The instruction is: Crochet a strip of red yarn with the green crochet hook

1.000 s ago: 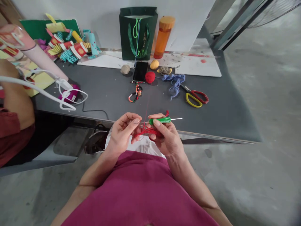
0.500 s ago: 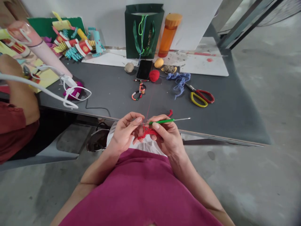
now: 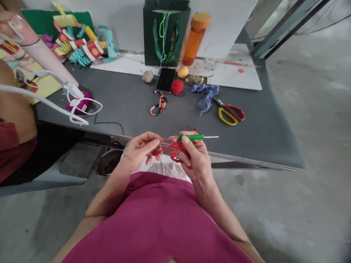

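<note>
Right grip clenched on a green-handled crochet hook; left grip pinching a short red crochet strip just below the hook. Strip short, only a few stitches formed; thread running far beyond the hook to a red yarn ball on the table.

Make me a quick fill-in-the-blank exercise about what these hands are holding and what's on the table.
The left hand pinches a red crocheted strip, while the slim green-handled metal crochet hook sits in the ____ hand.
The round red yarn ball lies just right of a black ____ on the dark grey table.
The plastic-handled scissors have one yellow handle loop and one ____ loop.

Missing words: right, smartphone, red.
</note>
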Demonstrator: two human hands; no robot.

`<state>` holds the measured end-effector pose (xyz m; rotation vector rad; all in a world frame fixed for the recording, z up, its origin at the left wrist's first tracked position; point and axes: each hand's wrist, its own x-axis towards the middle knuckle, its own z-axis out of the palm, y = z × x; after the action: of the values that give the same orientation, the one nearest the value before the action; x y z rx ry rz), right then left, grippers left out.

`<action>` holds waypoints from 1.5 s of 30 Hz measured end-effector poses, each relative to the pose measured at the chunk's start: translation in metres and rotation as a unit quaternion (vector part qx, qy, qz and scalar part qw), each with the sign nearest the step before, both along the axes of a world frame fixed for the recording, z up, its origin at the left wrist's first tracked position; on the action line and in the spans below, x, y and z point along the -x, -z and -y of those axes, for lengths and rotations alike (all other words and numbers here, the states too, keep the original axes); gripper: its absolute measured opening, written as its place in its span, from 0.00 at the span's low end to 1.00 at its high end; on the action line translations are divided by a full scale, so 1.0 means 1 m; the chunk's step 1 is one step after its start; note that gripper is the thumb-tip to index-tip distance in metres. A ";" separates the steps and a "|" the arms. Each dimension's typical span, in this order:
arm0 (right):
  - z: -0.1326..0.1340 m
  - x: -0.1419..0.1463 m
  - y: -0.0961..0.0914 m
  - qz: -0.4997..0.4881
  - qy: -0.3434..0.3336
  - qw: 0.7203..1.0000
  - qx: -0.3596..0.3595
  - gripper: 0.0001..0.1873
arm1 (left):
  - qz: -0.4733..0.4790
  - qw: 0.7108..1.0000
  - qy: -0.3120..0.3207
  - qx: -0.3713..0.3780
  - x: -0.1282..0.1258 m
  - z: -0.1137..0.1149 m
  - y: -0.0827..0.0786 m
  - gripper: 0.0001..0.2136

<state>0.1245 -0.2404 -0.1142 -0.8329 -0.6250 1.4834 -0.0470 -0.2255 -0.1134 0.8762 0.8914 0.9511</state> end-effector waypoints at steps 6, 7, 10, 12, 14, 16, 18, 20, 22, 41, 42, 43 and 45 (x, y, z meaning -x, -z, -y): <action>-0.003 -0.017 -0.006 0.021 0.010 1.000 0.003 0.16 | -0.081 0.994 0.070 -0.010 0.033 -0.001 -0.008 0.17; -0.004 -0.020 -0.006 0.022 0.011 1.000 0.002 0.17 | -0.090 0.992 0.082 -0.014 0.039 -0.002 -0.010 0.16; -0.007 -0.030 -0.007 0.038 0.016 0.999 -0.009 0.15 | -0.118 0.986 0.110 -0.042 0.055 -0.009 -0.013 0.14; -0.008 -0.038 -0.007 0.057 0.024 0.998 -0.020 0.13 | -0.144 0.981 0.120 -0.058 0.064 -0.016 -0.014 0.13; -0.011 -0.046 -0.006 0.067 0.033 0.997 -0.031 0.12 | -0.177 0.975 0.118 -0.064 0.070 -0.023 -0.014 0.13; -0.016 -0.052 -0.004 0.064 0.045 0.996 -0.043 0.11 | -0.199 0.971 0.111 -0.068 0.075 -0.031 -0.013 0.14; -0.024 -0.055 0.000 0.056 0.061 0.995 -0.049 0.11 | -0.210 0.970 0.093 -0.078 0.077 -0.039 -0.010 0.15; -0.035 -0.057 0.008 0.047 0.077 0.995 -0.044 0.12 | -0.240 0.964 0.061 -0.094 0.079 -0.047 -0.007 0.15; -0.047 -0.057 0.019 0.044 0.083 0.995 -0.031 0.14 | -0.300 0.948 0.020 -0.107 0.079 -0.054 -0.002 0.15; -0.055 -0.056 0.047 0.054 0.090 0.993 -0.045 0.18 | -0.508 0.816 -0.172 -0.214 0.091 -0.061 0.019 0.09; -0.055 -0.055 0.047 0.057 0.089 0.993 -0.046 0.18 | -0.511 0.811 -0.178 -0.224 0.089 -0.060 0.019 0.08; -0.055 -0.055 0.047 0.060 0.087 0.993 -0.048 0.17 | -0.514 0.806 -0.183 -0.232 0.086 -0.059 0.018 0.09; -0.055 -0.054 0.047 0.062 0.083 0.993 -0.053 0.17 | -0.519 0.792 -0.196 -0.254 0.079 -0.056 0.014 0.09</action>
<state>0.1787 -0.1855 -0.1609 -0.8776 -0.7042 1.2446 -0.1259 -0.1699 -0.1278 1.8092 1.8586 1.0658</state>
